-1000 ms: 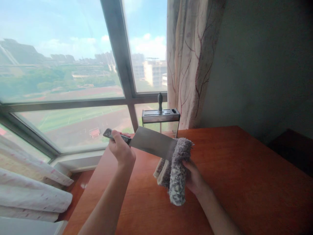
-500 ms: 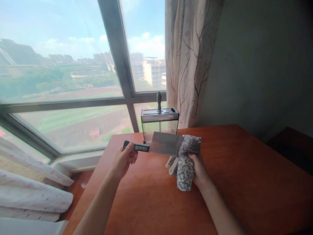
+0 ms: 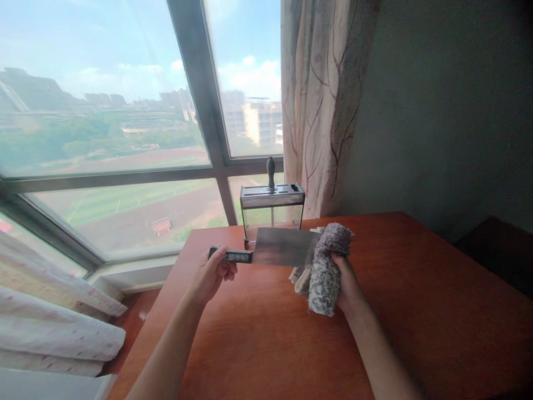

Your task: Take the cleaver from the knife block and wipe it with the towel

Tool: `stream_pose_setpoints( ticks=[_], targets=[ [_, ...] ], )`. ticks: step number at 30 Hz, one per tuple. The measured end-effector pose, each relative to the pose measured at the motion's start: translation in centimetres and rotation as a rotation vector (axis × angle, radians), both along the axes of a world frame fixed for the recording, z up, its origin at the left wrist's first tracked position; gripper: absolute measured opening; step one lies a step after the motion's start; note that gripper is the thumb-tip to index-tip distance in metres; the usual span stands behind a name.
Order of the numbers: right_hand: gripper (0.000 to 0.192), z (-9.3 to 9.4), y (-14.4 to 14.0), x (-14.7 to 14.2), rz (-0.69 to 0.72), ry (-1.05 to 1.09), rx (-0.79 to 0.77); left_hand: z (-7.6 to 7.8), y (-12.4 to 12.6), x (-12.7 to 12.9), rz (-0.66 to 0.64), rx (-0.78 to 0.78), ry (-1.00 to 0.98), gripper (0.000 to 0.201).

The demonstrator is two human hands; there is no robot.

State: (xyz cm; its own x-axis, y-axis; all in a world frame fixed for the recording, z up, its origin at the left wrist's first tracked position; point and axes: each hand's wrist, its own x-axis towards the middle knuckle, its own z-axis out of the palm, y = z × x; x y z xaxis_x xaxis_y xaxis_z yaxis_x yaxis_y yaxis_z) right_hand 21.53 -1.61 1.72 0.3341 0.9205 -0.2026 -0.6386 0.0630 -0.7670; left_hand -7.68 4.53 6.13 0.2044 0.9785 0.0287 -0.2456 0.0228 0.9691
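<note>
A cleaver with a broad grey blade and a dark handle is held up over the table, its blade pointing right. My left hand is closed around the handle, thumb on top. My right hand grips a fluffy grey-and-white cloth, folded over the blade's far end and hiding it. Pale beige folds of the cloth hang at its left side. Behind the blade stands a knife block with clear sides, a metal top and one dark handle sticking up; the blade covers part of it.
The reddish-brown wooden table runs under both hands. Beyond its far edge is a large framed window. A patterned curtain hangs behind the table, and a white curtain bunches at the lower left.
My right hand and the cloth have moved right and slightly up along the blade, baring more of it. The cleaver has shifted a little and lies more level. My left hand has barely moved.
</note>
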Motion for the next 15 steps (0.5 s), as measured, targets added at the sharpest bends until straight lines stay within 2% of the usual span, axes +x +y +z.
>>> stream_pose_setpoints(
  ticks=[5, 9, 15],
  targets=[
    [0.031, 0.4, -0.2, -0.3, 0.075, -0.075, -0.008, 0.5, -0.5, 0.4, -0.026, 0.010, 0.020, 0.040],
    [0.028, -0.2, 0.3, -0.3, -0.016, -0.121, -0.016, 0.6, -0.6, 0.4, -0.033, 0.001, 0.007, 0.034],
    [0.033, -0.2, 0.7, -0.5, -0.066, 0.242, 0.050, -1.0, -1.0, 2.2, 0.004, -0.038, -0.097, 0.029]
  ],
)
